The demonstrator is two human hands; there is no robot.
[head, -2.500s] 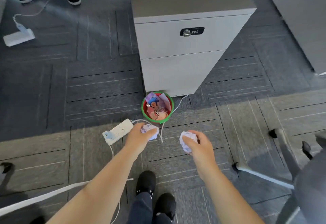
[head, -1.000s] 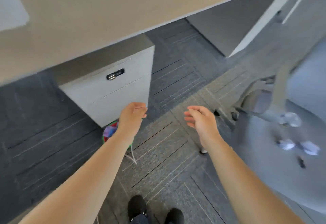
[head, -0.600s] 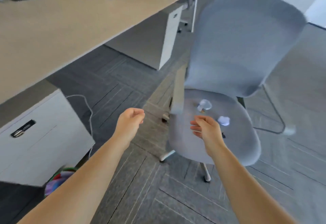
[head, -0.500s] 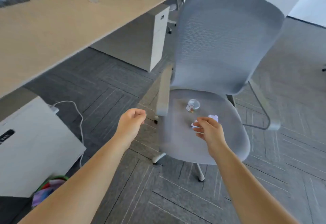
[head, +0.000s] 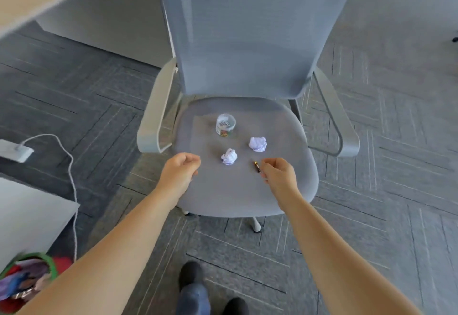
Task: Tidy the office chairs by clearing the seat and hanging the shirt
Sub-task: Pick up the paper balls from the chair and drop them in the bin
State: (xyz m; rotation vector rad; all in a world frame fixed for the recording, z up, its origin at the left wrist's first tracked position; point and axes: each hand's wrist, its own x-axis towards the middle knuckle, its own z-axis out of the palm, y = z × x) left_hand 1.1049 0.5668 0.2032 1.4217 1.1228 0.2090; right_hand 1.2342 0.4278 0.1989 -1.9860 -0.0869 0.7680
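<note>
Seat [head: 235, 190] not yet clear; both hands hover empty over its front edge.

On the grey fabric seat lie two crumpled paper balls [head: 229, 156], a small clear round jar [head: 225, 125] and a short dark battery-like stick [head: 257, 166]. The left hand [head: 181, 168] is loosely curled, holding nothing; the right hand [head: 278, 172] has a narrow pinch beside the stick. No shirt is in view, so the hanging is judged still to do. The chair back is mesh, the arms smooth plastic.

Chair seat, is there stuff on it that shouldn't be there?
Yes. On the chair seat lie two crumpled paper balls, a small clear jar and a tiny dark battery-like thing. A seat isn't for those.
</note>
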